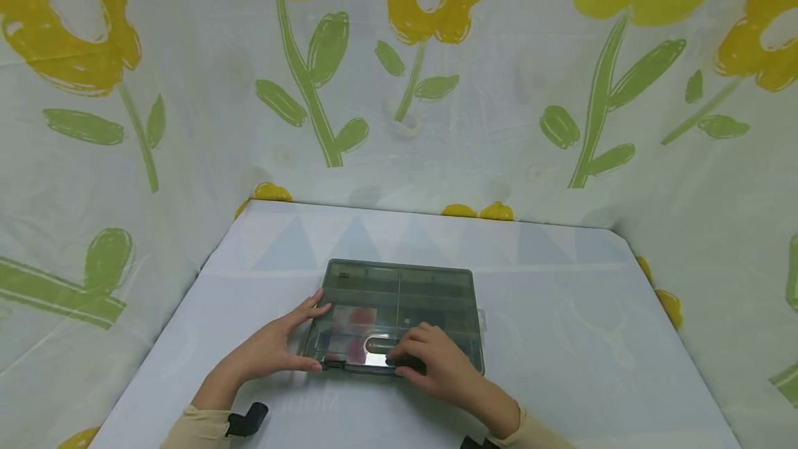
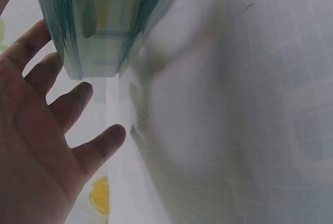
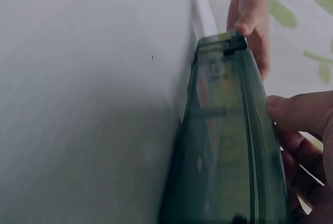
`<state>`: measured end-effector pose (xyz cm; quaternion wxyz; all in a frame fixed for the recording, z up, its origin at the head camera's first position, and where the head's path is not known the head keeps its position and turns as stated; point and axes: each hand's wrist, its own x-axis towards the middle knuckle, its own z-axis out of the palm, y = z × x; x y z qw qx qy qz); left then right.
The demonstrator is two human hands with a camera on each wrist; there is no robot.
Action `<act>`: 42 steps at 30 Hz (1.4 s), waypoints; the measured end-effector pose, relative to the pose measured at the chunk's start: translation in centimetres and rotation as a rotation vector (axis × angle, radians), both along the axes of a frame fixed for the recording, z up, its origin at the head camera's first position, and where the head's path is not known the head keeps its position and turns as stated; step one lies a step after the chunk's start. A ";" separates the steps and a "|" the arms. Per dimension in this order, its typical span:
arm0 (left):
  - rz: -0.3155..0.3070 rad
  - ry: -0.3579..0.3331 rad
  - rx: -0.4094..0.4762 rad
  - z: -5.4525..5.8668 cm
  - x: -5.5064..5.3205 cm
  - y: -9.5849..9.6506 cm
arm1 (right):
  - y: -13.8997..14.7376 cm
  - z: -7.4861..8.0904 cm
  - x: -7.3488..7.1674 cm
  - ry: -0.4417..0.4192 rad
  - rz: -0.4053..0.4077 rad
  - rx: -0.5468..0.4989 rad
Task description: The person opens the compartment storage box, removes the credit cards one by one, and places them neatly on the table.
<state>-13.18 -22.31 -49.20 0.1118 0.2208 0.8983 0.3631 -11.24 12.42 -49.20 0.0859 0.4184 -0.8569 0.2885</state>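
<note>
A flat, see-through grey-green compartment box (image 1: 430, 300) lies on the table, lid down, with inner dividers and reddish round shapes showing through on its left side. My left hand (image 1: 274, 345) spreads its fingers along the box's left edge, thumb at the front left corner; in the left wrist view these fingers (image 2: 70, 107) are apart and fairly straight beside the box wall. At the front edge, my right hand (image 1: 439, 362) bends its fingers over the lid near an oblong handle slot (image 1: 377, 345). The right wrist view has its thumb (image 3: 294, 110) against the lid's rim, other fingers curled behind.
The box sits on a white table (image 1: 561, 338) with pale printed patterns. Behind and at both sides hangs a white curtain (image 1: 474, 137) with yellow flowers and green leaves. A small clear tab (image 1: 482, 320) sticks out from the box's right side.
</note>
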 end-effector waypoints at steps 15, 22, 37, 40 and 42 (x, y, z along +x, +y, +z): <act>0.005 -0.020 0.022 -0.1 0.0 0.0 | -4.5 -0.3 -0.7 -0.027 0.069 -0.003; 0.012 -0.014 0.037 0.0 -0.1 0.0 | -6.3 -0.3 -0.9 0.016 0.113 -0.037; 0.004 -0.024 0.046 -0.3 0.1 -0.2 | -8.5 -0.2 -0.4 0.025 0.122 -0.008; 0.006 -0.025 0.045 -0.3 0.1 -0.2 | -8.7 -0.2 -0.4 0.036 0.114 -0.009; 0.008 -0.025 0.041 -0.2 0.1 -0.2 | -8.8 -0.3 -0.4 0.042 0.106 -0.002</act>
